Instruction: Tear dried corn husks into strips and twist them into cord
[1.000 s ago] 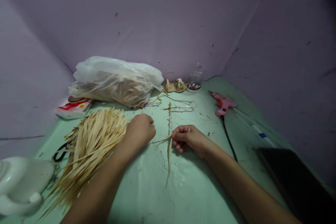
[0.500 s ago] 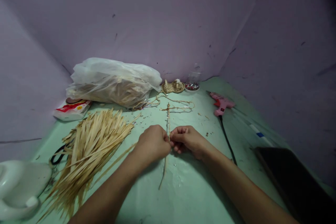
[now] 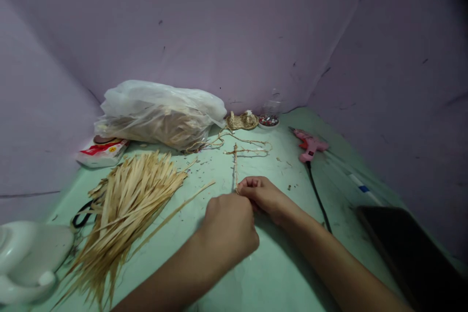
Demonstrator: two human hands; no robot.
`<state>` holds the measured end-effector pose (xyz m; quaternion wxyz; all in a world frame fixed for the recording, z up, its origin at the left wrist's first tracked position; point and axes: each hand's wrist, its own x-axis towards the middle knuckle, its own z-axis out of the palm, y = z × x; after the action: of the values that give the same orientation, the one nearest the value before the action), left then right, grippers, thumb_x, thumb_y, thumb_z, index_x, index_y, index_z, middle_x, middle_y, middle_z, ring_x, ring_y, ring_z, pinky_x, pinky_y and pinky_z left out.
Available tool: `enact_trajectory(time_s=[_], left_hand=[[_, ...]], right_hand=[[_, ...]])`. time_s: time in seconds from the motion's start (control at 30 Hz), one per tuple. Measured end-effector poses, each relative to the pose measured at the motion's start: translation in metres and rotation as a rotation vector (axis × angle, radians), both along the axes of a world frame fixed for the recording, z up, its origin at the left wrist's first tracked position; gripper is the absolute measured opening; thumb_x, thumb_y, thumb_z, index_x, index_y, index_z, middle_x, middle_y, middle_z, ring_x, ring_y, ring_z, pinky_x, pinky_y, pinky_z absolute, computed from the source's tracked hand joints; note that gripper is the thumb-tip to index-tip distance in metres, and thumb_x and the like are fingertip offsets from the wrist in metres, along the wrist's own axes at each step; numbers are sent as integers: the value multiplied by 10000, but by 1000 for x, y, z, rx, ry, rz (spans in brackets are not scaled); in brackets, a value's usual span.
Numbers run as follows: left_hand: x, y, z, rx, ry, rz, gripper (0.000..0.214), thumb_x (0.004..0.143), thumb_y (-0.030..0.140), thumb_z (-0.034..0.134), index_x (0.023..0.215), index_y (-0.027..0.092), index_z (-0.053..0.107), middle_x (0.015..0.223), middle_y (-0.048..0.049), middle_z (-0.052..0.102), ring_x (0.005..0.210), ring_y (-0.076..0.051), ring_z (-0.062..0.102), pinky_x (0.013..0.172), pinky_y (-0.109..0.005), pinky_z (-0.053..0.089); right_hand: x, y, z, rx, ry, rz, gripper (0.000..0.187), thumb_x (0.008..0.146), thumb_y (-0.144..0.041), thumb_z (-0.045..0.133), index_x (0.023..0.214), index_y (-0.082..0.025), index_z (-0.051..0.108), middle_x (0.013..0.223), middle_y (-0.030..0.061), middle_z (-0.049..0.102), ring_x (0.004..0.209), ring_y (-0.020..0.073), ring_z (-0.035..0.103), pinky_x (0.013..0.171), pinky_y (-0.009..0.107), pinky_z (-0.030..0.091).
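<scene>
A thin twisted cord of dried plant fibre (image 3: 235,165) runs down the table toward me, its far end looping to the right. My right hand (image 3: 263,196) pinches the near end of this cord between thumb and fingertips. Just below and to the left, my left hand (image 3: 231,224) is closed in a fist, back upward. Its fingertips and whatever they grip are hidden under it. One loose flat strip (image 3: 175,209) lies left of my left hand, beside a pile of dried straw-coloured strips (image 3: 135,195).
Left are a white plastic object (image 3: 36,258), a black loop handle (image 3: 82,214) and a red-white packet (image 3: 102,151). Behind lie a filled plastic bag (image 3: 161,117), a woven piece (image 3: 242,121) and a bead container (image 3: 269,119). Right are a pink glue gun (image 3: 310,145) and a dark flat object (image 3: 405,248).
My left hand has moved down and right, away from the pinch point, and now covers the cord's loose tail area. My right hand stays nearly in place on the cord.
</scene>
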<state>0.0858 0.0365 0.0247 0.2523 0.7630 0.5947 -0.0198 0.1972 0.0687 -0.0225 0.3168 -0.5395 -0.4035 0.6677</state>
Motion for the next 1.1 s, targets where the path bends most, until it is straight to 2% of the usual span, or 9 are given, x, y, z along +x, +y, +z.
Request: enact_trajectory(time_s=[0.07, 0.1, 0.2, 0.27, 0.33, 0.4, 0.57, 0.73, 1.1], left_hand=[[-11, 15, 3, 3, -95, 57, 216, 713, 256, 498, 681, 121, 664, 647, -133, 635, 656, -254, 614, 581, -323, 420], [-16, 22, 4, -9, -191, 158, 210, 717, 241, 489, 718, 117, 658, 613, -107, 621, 584, -216, 600, 536, -296, 413], [-21, 38, -1, -319, -514, 493, 365, 690, 129, 474, 1044, 103, 558, 501, -7, 558, 378, -138, 506, 395, -236, 363], [-19, 41, -7, -540, -710, 556, 347, 655, 65, 462, 987, 89, 557, 499, 9, 543, 362, -117, 494, 370, -217, 368], [-17, 41, -12, -688, -845, 526, 191, 641, 43, 450, 775, 83, 580, 516, -7, 544, 383, -101, 507, 381, -207, 399], [-17, 41, -17, -730, -880, 498, 123, 645, 48, 447, 640, 90, 563, 477, -3, 515, 365, -86, 487, 364, -190, 391], [-22, 45, -24, -508, -702, 458, 141, 620, 62, 455, 508, 130, 506, 327, 38, 407, 256, -70, 353, 281, -179, 265], [-23, 46, -23, -493, -664, 405, 170, 629, 75, 445, 484, 164, 451, 283, 43, 389, 243, -69, 324, 287, -181, 246], [-30, 49, -32, -494, -799, 320, 124, 569, 154, 510, 471, 174, 436, 336, 69, 353, 277, -50, 282, 298, -195, 153]], right_hand=[[1, 0, 1, -8, 3, 22, 45, 608, -132, 524, 565, -146, 518, 382, -73, 451, 273, 17, 280, 286, 163, 165], [2, 0, 2, -14, 9, 33, 43, 613, -146, 529, 571, -147, 516, 397, -70, 460, 274, 17, 279, 282, 162, 160], [4, 0, 3, -9, 30, 52, 62, 619, -178, 549, 580, -143, 517, 435, -60, 482, 291, 16, 299, 282, 154, 169], [4, 0, 3, 10, 32, 69, 60, 624, -179, 543, 583, -136, 530, 438, -52, 491, 294, 16, 310, 284, 151, 182], [5, 1, 3, 23, 28, 82, 61, 628, -175, 536, 583, -134, 533, 431, -49, 490, 298, 19, 324, 288, 149, 201], [5, 1, 3, 26, 20, 92, 68, 636, -177, 538, 582, -138, 523, 433, -50, 488, 306, 23, 335, 294, 149, 222], [5, 2, -1, 73, -105, 136, 90, 685, -181, 534, 611, -155, 491, 465, -54, 491, 324, 36, 363, 321, 165, 270], [9, 1, -8, 258, -213, 201, 80, 707, -198, 541, 652, -161, 495, 476, -63, 457, 364, 44, 370, 367, 177, 273], [13, 2, -6, 417, -296, 277, 58, 729, -205, 511, 692, -162, 498, 489, -53, 462, 434, 67, 390, 448, 193, 296]])
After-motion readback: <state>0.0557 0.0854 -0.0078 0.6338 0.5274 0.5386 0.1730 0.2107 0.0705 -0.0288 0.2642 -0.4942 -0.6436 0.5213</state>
